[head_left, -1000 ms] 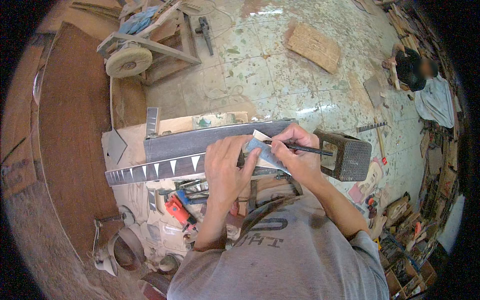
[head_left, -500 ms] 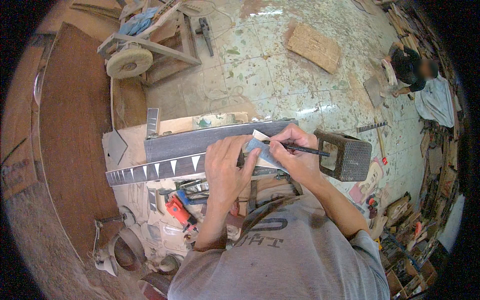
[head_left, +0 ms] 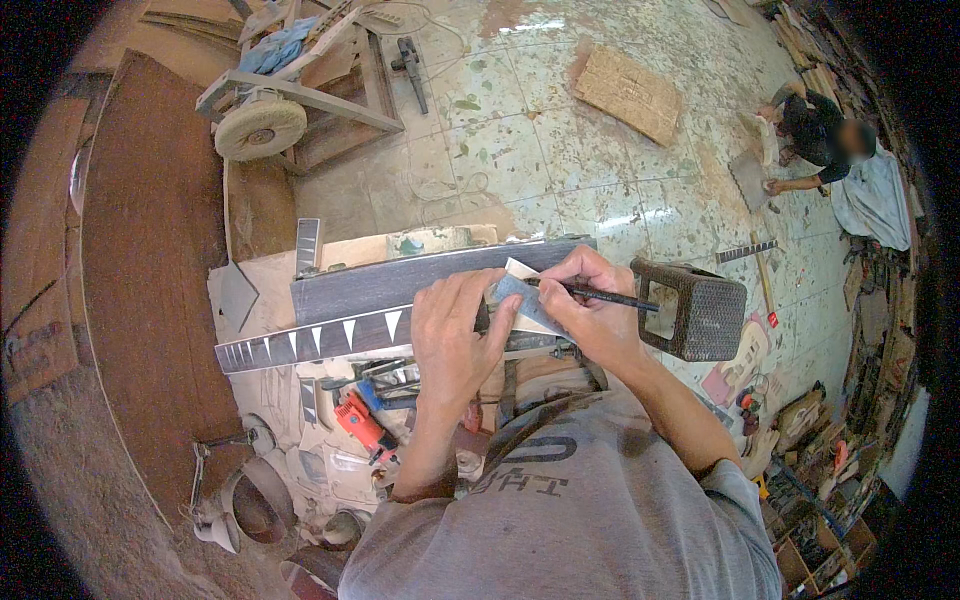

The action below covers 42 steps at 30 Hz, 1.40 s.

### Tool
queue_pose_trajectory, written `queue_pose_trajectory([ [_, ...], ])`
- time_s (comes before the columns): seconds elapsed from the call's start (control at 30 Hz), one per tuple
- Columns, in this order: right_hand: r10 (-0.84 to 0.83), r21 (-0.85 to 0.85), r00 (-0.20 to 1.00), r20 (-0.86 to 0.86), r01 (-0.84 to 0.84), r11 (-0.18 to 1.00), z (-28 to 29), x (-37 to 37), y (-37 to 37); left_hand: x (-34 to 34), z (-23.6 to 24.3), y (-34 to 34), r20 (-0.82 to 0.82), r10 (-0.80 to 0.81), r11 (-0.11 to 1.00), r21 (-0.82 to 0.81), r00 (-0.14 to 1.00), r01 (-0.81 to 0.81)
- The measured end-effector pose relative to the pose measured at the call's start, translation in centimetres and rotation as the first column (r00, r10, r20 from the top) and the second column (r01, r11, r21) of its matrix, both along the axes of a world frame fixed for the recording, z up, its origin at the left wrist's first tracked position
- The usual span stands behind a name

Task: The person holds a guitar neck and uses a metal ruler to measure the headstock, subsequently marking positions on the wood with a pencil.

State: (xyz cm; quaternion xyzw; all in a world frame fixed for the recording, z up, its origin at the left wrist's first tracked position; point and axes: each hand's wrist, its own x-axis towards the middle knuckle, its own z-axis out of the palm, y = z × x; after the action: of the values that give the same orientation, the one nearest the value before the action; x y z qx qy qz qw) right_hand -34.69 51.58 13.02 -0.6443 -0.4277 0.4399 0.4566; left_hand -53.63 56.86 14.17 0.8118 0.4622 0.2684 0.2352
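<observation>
Tiled floor (head_left: 540,160) behind, black pen-like tool (head_left: 612,297) runs crosswise, tip left.

A woodworking workshop, with white-inlaid fretboard (head_left: 332,338), red power tool (head_left: 364,426), buffing wheel (head_left: 260,131)

Long dark wooden strip (head_left: 333,338) with white triangular inlays, slim black stick-like tool (head_left: 612,297), flat blue-grey sheet (head_left: 533,309), orange-red power tool (head_left: 363,426)

Left hand (head_left: 452,325) palm down, thumb (head_left: 497,326) stretched away from its fingers (head_left: 468,288); right hand (head_left: 598,312) close beside it, pinched in a writing grip, both forearms (head_left: 685,410) angling inward!
</observation>
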Motion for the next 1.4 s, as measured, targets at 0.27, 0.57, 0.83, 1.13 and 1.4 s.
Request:
queue_pose_trajectory([
  [0.27, 0.015, -0.016, 0.997, 0.077, -0.014, 1.0, 0.06, 0.14, 0.03, 0.01, 0.03, 0.06, 0.003, 0.0, 1.0, 0.003, 1.0, 0.0],
  [0.57, -0.007, -0.005, 0.999, 0.039, 0.007, 1.0, -0.22, -0.04, 0.04, -0.08, -0.18, 0.03, -0.012, -0.002, 1.0, 0.006, 1.0, 0.002],
  [0.83, -0.003, 0.019, 0.999, 0.044, 0.003, 1.0, -0.17, -0.07, -0.01, -0.04, 0.0, 0.05, -0.006, 0.0, 1.0, 0.0, 1.0, 0.0],
  [1.13, 0.009, 0.024, 0.997, 0.07, -0.011, 1.0, -0.42, -0.08, -0.12, -0.07, -0.07, 0.09, 0.001, -0.007, 1.0, 0.0, 1.0, 0.007],
  [1.4, 0.011, 0.023, 0.998, 0.062, -0.013, 1.0, -0.4, -0.11, -0.16, -0.16, -0.14, 0.05, 0.006, -0.008, 1.0, 0.001, 1.0, 0.008],
])
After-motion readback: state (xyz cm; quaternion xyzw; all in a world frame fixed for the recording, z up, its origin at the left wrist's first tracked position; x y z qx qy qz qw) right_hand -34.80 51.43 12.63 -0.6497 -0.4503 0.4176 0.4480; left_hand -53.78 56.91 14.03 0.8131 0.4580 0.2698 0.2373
